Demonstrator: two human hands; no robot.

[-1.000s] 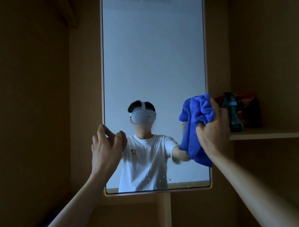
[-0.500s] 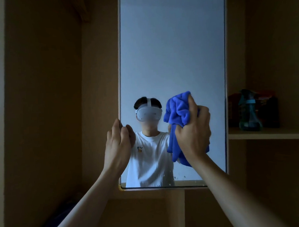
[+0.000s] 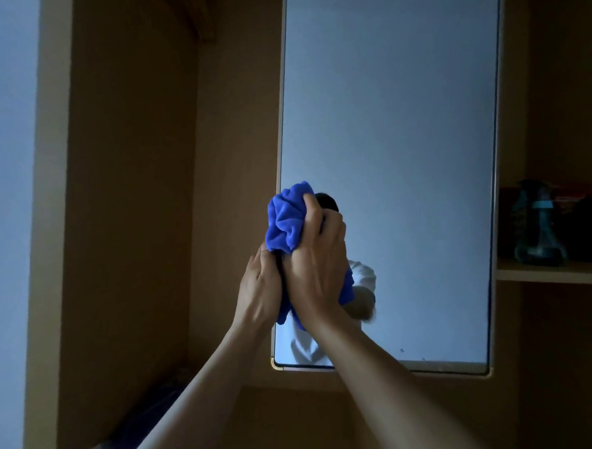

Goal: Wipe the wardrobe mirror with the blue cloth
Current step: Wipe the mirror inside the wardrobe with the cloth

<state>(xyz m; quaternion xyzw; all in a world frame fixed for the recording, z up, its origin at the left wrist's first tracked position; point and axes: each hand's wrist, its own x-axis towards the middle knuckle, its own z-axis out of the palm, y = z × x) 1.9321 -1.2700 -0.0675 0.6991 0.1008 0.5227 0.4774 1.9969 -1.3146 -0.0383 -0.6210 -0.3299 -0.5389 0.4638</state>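
Our blue cloth (image 3: 289,221) has swept across the mirror (image 3: 402,134) from right edge to left edge, bunched tight in our right hand (image 3: 317,271) against the lower glass. That looks like one low pass done, with the upper glass probably still to wipe. Our left hand (image 3: 260,287) sits just beside it, fingers hidden, so we cannot tell its grip.

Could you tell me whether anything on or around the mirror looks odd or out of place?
Only a few dark specks low on the mirror, near its bottom edge, away from the blue cloth bunched in the right hand. The spray bottle stands upright on the shelf; nothing looks spilled or broken.
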